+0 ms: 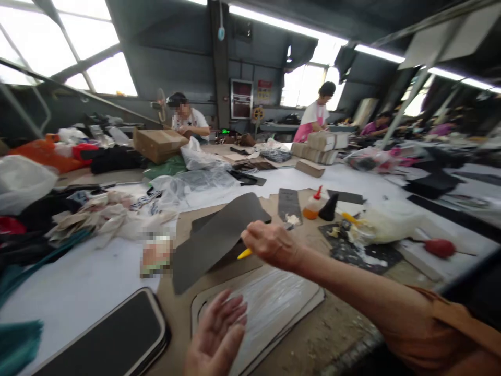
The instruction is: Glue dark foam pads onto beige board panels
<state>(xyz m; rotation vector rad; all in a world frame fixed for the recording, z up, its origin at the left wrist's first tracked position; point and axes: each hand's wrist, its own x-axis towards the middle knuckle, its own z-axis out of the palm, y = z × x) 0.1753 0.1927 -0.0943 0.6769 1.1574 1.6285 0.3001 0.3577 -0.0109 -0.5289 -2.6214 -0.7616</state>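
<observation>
My right hand is closed around a yellow tool, whose tip shows below the fist. The same hand meets the right edge of a dark grey sheet, which is bent and raised over other dark pieces on brown board. Low in the view, my left hand is held palm up with its fingers apart and nothing in it. It is beside a stack of pale sheets with a shiny, streaked surface.
A phone lies at lower left. Beyond the sheets stand a glue bottle and a black cone. A red-handled tool lies at right. Cloth scraps and a cardboard box are at left. Several people work farther back.
</observation>
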